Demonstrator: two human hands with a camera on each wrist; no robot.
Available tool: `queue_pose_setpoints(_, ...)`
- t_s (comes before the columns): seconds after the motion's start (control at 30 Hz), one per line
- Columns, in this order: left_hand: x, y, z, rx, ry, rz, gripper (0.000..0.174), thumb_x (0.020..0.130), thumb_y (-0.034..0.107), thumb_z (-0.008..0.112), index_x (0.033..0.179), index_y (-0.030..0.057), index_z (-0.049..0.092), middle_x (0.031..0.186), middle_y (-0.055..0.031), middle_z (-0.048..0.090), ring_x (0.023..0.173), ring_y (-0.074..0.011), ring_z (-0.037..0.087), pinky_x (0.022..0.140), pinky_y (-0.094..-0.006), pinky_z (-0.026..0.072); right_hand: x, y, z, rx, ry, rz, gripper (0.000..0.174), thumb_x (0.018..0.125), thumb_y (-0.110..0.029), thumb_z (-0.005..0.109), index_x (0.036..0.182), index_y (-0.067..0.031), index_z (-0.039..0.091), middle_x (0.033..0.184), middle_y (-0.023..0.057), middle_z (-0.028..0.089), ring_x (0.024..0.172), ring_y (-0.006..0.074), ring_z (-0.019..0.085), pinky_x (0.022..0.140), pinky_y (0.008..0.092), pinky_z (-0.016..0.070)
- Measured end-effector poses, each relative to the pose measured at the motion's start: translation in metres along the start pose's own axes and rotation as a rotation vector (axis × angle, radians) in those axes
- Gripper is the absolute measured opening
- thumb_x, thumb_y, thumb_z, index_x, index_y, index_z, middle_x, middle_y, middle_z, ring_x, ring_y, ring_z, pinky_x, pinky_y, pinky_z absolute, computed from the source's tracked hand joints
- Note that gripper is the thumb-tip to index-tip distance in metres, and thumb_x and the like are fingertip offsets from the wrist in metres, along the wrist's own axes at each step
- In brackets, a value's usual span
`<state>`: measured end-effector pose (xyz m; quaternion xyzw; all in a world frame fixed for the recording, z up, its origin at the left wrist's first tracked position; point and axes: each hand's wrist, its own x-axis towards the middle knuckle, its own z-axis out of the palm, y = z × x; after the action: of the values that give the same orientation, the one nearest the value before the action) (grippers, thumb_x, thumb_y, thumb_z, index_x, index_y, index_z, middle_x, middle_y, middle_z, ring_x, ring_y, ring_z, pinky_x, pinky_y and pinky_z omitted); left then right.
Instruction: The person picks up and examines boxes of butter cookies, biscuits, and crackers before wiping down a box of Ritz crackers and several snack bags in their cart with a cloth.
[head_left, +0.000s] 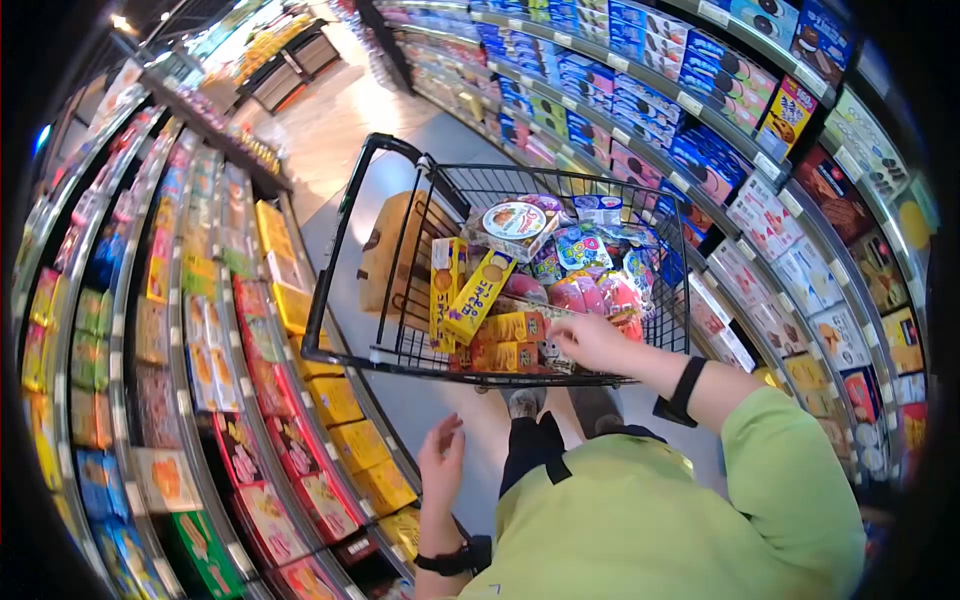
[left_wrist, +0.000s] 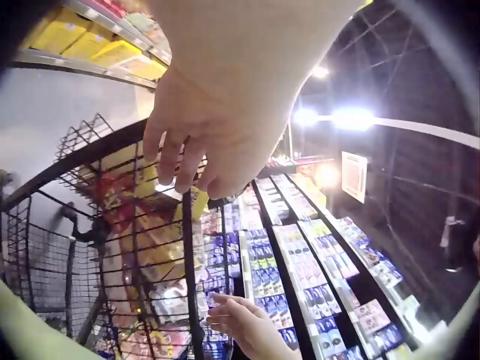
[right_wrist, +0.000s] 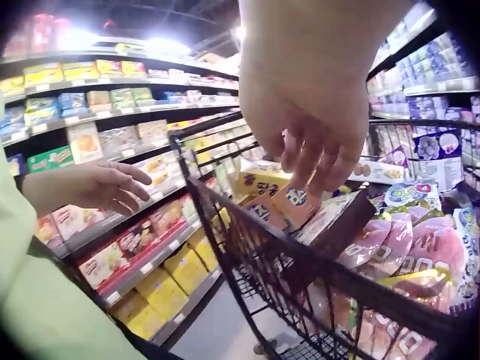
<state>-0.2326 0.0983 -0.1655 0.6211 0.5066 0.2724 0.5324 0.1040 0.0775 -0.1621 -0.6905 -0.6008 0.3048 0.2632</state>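
My right hand (head_left: pixel 590 340) reaches over the near rim of a black wire shopping cart (head_left: pixel 470 378). Its fingers hang loosely bent, tips right at the orange boxes (right_wrist: pixel 292 206) and a dark box with a pale top (right_wrist: pixel 341 217). Nothing shows in its grip. Outside the cart, my left hand (head_left: pixel 440 465) hovers in the air with relaxed fingers and holds nothing. Two long yellow snack boxes (head_left: pixel 480 295) lean beside the orange ones. Pink bags (head_left: pixel 575 293) and a white package with a round label (head_left: pixel 517 220) lie farther in.
Shelves of boxed snacks (head_left: pixel 325 450) line the left side, with yellow and red boxes low down. On the right, another shelf (head_left: pixel 640 110) carries blue and pink cookie boxes. The aisle floor (head_left: pixel 340 120) runs on past the cart toward a lit display.
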Motion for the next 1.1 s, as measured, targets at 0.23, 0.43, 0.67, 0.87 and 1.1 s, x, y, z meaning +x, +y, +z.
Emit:
queue_pose_setpoints(0.23,0.127,0.067,-0.028,-0.091,-0.161,0.148,0.028,0.09,0.009,0.057,0.118,0.0024,0.058,0.102,-0.0052,0.065,0.087,-0.0108,0.059,0.078,-0.0253,0.0468,0.134,0.036,0.017,0.893,0.327,0.688,0.047,0.088,-0.032,0.062,0.119,-0.0001,0.047,0.101,0.0159,0.057,0.072,0.0264,0.062,0.057,0.0361,0.0509)
queue_pose_setpoints(0.43,0.175,0.076,-0.034,-0.021,-0.287,0.153,0.021,0.09,0.006,0.057,0.11,0.0004,0.061,0.098,-0.0049,0.065,0.087,-0.012,0.062,0.08,-0.0257,0.0477,0.205,0.068,0.04,1.29,0.368,0.897,0.046,0.082,-0.044,0.068,0.104,-0.005,0.059,0.083,0.0107,0.059,0.065,0.0199,0.059,0.045,0.0328,0.0475)
queue_pose_setpoints(0.67,0.21,0.104,-0.025,-0.128,-0.379,0.125,0.031,0.091,0.004,0.054,0.122,0.0,0.053,0.114,-0.0094,0.059,0.103,-0.0158,0.058,0.09,-0.0279,0.0448,0.159,0.024,0.0,1.244,0.522,0.899,0.037,0.081,-0.034,0.069,0.098,-0.0016,0.06,0.073,0.0043,0.058,0.054,0.0121,0.051,0.038,0.0253,0.0362)
queue_pose_setpoints(0.87,0.225,0.153,0.016,-0.59,-0.439,-0.064,0.05,0.091,0.01,0.055,0.137,-0.0016,0.038,0.127,-0.0166,0.051,0.117,-0.0227,0.05,0.099,-0.0354,0.0389,0.024,-0.075,-0.083,1.184,0.453,0.599,0.051,0.084,-0.027,0.063,0.124,0.0017,0.052,0.09,0.0027,0.063,0.072,0.0078,0.058,0.053,0.0205,0.0442)
queue_pose_setpoints(1.1,0.198,0.169,0.062,-0.436,-1.078,-0.232,0.051,0.09,0.005,0.057,0.136,-0.0044,0.039,0.121,-0.0156,0.057,0.112,-0.0178,0.054,0.096,-0.032,0.0432,-0.06,-0.081,-0.084,1.051,0.628,0.514,0.05,0.084,-0.034,0.064,0.122,-0.002,0.057,0.081,-0.0011,0.061,0.068,0.0051,0.053,0.056,0.02,0.0407)
